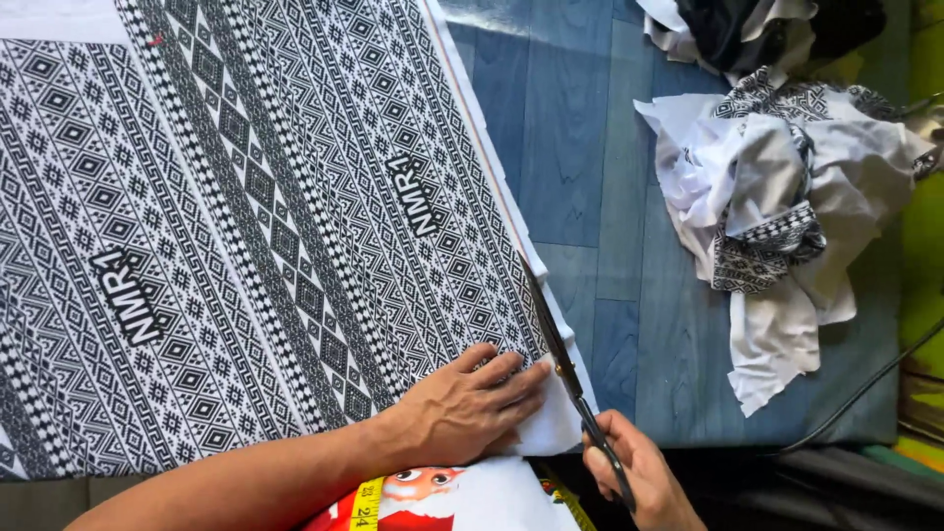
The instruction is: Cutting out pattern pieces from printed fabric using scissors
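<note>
**Scissors on the white border, left fingers close by**

We see the scissors (575,379) lying along the right edge of the patterned cloth (236,226), their long axis running from about 5 o'clock at the handles to 11 o'clock at the tips, which point away from us up the white border (492,177). The blades look nearly closed on that border. The right hand (639,472) holds the handles at the lower edge of the view, its fingers curled tight around them. The left hand (472,403) lies flat on the cloth just at 9 o'clock of the blades, fingers spread a little and pressed down, fingertips almost touching the steel.

We judge the main risk to be those fingertips: if the cloth slips or the blades swing towards 9 o'clock, they could be nicked. A drift the same way would also bite into the printed pattern instead of the plain margin.

Beyond, the blue table (590,147) carries a heap of cut scraps (777,206) at 2 o'clock, well apart. A yellow tape measure (366,501) shows at 6 o'clock.
</note>
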